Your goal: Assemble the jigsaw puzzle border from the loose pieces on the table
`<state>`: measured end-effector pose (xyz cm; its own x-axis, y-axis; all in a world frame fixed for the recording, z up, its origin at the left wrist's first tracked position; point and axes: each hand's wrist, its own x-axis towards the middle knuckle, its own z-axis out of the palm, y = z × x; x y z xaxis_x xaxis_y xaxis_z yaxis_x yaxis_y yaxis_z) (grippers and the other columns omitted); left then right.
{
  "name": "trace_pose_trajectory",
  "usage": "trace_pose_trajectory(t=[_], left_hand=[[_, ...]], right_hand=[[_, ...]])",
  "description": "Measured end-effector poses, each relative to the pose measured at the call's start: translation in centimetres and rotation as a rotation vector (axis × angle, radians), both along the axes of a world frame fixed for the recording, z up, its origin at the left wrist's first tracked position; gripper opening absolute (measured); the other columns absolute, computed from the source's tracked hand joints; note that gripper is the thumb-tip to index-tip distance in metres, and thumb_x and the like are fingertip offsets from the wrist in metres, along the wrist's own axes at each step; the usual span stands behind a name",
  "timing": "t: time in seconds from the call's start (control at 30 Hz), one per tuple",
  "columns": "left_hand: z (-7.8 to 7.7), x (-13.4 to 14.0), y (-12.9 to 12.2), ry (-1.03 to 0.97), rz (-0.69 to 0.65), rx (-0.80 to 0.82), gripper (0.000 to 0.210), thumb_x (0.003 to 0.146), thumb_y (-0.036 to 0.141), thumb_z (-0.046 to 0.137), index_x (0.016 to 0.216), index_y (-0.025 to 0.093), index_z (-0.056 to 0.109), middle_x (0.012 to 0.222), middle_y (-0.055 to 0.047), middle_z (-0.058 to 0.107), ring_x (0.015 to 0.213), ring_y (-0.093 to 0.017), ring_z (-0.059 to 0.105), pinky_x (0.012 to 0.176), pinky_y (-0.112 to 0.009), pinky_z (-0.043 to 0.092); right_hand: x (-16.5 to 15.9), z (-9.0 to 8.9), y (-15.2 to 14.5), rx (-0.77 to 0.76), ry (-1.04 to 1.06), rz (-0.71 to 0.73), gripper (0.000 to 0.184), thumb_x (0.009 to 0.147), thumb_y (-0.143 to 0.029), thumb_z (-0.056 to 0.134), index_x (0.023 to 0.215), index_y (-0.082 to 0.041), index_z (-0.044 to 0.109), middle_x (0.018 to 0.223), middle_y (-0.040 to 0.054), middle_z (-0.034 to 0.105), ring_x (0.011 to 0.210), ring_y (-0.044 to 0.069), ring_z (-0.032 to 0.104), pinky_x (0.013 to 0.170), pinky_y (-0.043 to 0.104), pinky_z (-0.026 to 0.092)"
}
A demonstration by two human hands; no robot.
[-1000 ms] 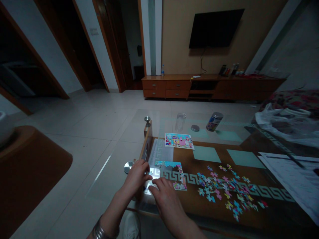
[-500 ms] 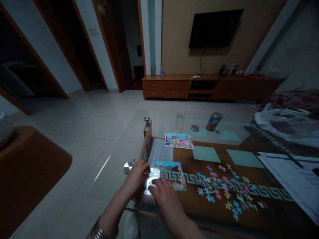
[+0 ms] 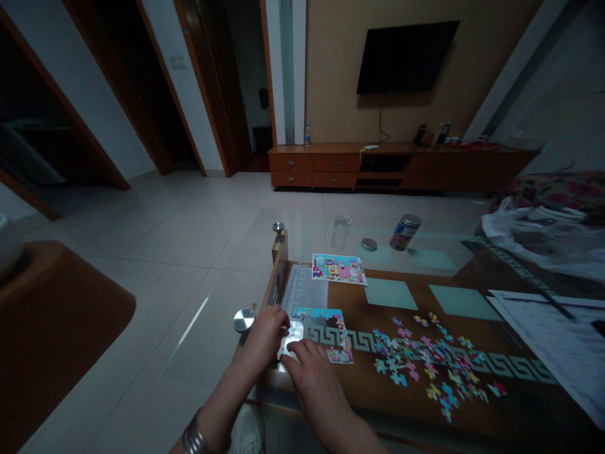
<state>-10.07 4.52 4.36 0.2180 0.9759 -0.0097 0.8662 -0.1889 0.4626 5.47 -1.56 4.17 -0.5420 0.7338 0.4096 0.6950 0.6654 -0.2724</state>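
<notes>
My left hand (image 3: pixel 270 334) is curled at the table's left end, its fingertips pinched at a small puzzle piece (image 3: pixel 292 331) over a bright reflection on the glass. Close beside it, my right hand (image 3: pixel 312 369) rests low with bent fingers, the thumb apart from the index finger; I make out nothing in it. Just beyond both hands lies a partly joined jigsaw puzzle (image 3: pixel 341 320), with a top edge, a right side and a lower right corner. Many loose puzzle pieces (image 3: pixel 430 356) are scattered to the right. A printed cartoon picture (image 3: pixel 339 269) lies farther back.
On the glass table (image 3: pixel 378 403) stand a clear jar (image 3: pixel 341 232) and a printed can (image 3: pixel 405 232), with a round metal lid (image 3: pixel 368 244) between them. Papers (image 3: pixel 553 347) and a plastic bag (image 3: pixel 534 233) lie at right. A brown stool-like seat (image 3: pixel 61 315) is at left.
My left hand has shifted slightly to the right, and the puzzle piece at its fingertips has moved with it. My right hand stays almost in place.
</notes>
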Motion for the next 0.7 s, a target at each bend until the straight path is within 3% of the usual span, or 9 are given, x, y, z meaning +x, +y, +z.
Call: trace_pose_trajectory(t=[0.3, 0.7], left_hand=[[0.8, 1.9, -0.2, 0.027, 0.039, 0.081, 0.02, 0.08, 0.003, 0.046, 0.081, 0.02, 0.056, 0.092, -0.004, 0.056, 0.091, -0.019, 0.051, 0.078, -0.031, 0.039], [0.9, 2.2, 0.0, 0.071, 0.051, 0.1, 0.019, 0.081, 0.003, 0.048, 0.082, 0.02, 0.057, 0.092, -0.005, 0.056, 0.092, -0.02, 0.052, 0.079, -0.031, 0.04]], right_hand=[[-0.1, -0.9, 0.3, 0.025, 0.022, 0.005, 0.012, 0.085, -0.012, 0.059, 0.092, -0.021, 0.064, 0.097, 0.0031, 0.065, 0.088, 0.021, 0.055, 0.072, 0.032, 0.043], [0.0, -0.7, 0.2, 0.001, 0.008, 0.016, 0.01, 0.087, -0.016, 0.058, 0.093, -0.021, 0.064, 0.094, 0.0035, 0.065, 0.087, 0.021, 0.054, 0.072, 0.033, 0.044]])
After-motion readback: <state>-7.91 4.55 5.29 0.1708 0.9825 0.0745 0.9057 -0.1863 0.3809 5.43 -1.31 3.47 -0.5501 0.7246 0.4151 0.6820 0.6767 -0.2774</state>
